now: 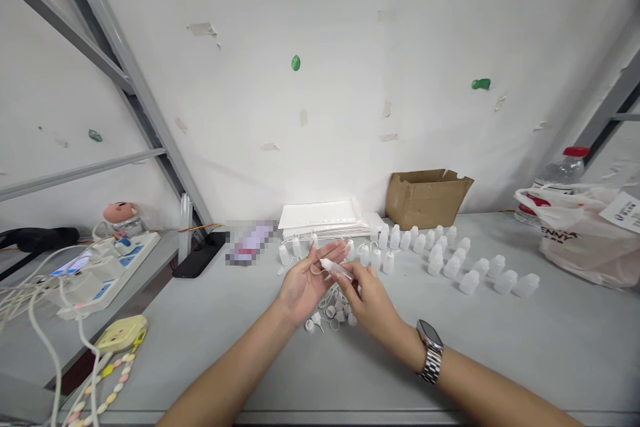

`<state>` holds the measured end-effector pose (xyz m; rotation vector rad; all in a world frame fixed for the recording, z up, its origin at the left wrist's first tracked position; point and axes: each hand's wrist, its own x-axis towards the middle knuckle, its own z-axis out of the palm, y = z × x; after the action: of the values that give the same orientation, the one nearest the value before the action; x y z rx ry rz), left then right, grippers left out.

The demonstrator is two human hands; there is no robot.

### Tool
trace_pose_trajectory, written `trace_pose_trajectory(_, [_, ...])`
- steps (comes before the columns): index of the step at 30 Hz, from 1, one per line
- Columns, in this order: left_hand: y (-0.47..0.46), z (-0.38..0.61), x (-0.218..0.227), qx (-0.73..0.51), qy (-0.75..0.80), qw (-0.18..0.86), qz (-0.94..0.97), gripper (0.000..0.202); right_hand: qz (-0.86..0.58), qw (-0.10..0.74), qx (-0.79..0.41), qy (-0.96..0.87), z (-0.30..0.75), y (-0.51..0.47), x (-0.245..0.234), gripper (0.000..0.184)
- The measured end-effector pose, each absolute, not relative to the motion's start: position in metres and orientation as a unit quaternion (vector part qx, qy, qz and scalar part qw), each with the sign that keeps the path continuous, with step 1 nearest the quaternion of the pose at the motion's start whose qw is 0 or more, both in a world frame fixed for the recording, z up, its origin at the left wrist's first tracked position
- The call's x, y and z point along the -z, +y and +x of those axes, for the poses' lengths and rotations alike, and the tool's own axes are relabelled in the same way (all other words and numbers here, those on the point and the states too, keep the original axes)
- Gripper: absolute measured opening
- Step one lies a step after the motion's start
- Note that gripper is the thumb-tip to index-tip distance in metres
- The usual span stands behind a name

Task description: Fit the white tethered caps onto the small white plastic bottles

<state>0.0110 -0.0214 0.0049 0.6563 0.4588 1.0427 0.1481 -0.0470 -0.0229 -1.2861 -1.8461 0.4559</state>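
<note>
My right hand (369,292) grips a small translucent squeeze bottle (342,271) between thumb and fingers, tilted with its white top to the left. A thin white loop hangs at that top. Close by, my left hand (306,288) is palm up with its fingers stretched out under the bottle's top; whether its thumb touches the top I cannot tell. Below both hands lies a pile of white caps (340,311) with loops and thin needle tips, partly covered by my right hand. Behind the hands, several white-topped bottles (285,254) stand on the grey table (400,373).
Several translucent bottles (469,282) stand in rows to the right. A cardboard box (423,203) and a stack of white trays (320,215) sit by the wall. At far right is a plastic bag (580,240); at left, a black phone (201,257) and power strip (113,273).
</note>
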Motion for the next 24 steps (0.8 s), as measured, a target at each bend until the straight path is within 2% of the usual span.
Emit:
trace_pose_trajectory(5, [-0.0197,0.0079,-0.0086,-0.49,0.216,0.791,0.297,0.043,-0.51,0.412,-0.183,-0.733,0.1487,-0.0465,0.0209,0.026])
trace_pose_trajectory(17, [-0.0212,0.0096,-0.0045,-0.497,0.277,0.742,0.355,0.029,-0.508,0.411,-0.178,-0.736,0.1485,-0.0473,0.0225,0.025])
trace_pose_trajectory(24, [-0.0265,0.0165,-0.0035,-0.499,0.267,0.722,0.398,0.035,-0.502,0.417,-0.188,-0.734,0.1492,-0.0466,0.0236,0.027])
